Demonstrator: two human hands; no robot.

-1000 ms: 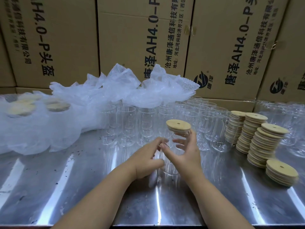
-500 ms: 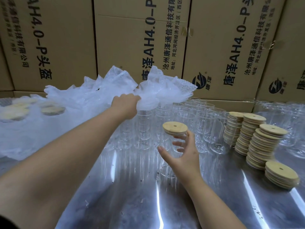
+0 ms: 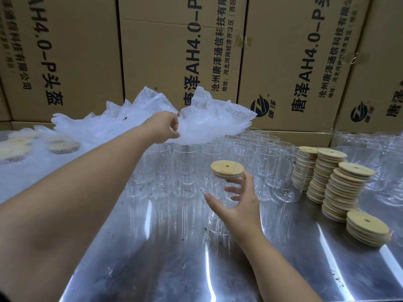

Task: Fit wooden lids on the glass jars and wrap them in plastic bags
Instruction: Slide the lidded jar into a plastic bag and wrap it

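1. A shiny stainless steel table [image 3: 152,269], flecked with dark crumbs and streaked with light, fills the foreground. Behind it rises a wall of brown cardboard cartons [image 3: 170,51] printed with dark Chinese lettering and "AH4.0-P".
2. Two bare hands are in view. The left hand [image 3: 164,127] reaches to the back and pinches an edge of the heap of crinkled clear plastic bags [image 3: 207,123] between thumb and fingers. The right hand [image 3: 242,205] curls loosely round one tall clear glass jar [image 3: 218,225], with the thumb on the near side and the fingers seen through the glass.
3. That jar is at the centre of the table, in front of the other glassware. It is already capped with one round wooden lid [image 3: 226,168] that has a small hole in it.
4. Four stacks of spare wooden lids [image 3: 340,192] stand on the right: three tall ones and one short one nearest.
5. The empty clear glass jars [image 3: 185,168] stand in several rows under and beside the bags. They overlap too much to count.
6. At far left, the bagged jars [image 3: 63,146] show only as three or four dim lids through the plastic. The rightmost carton and the glassware there are cut off by the frame edge.
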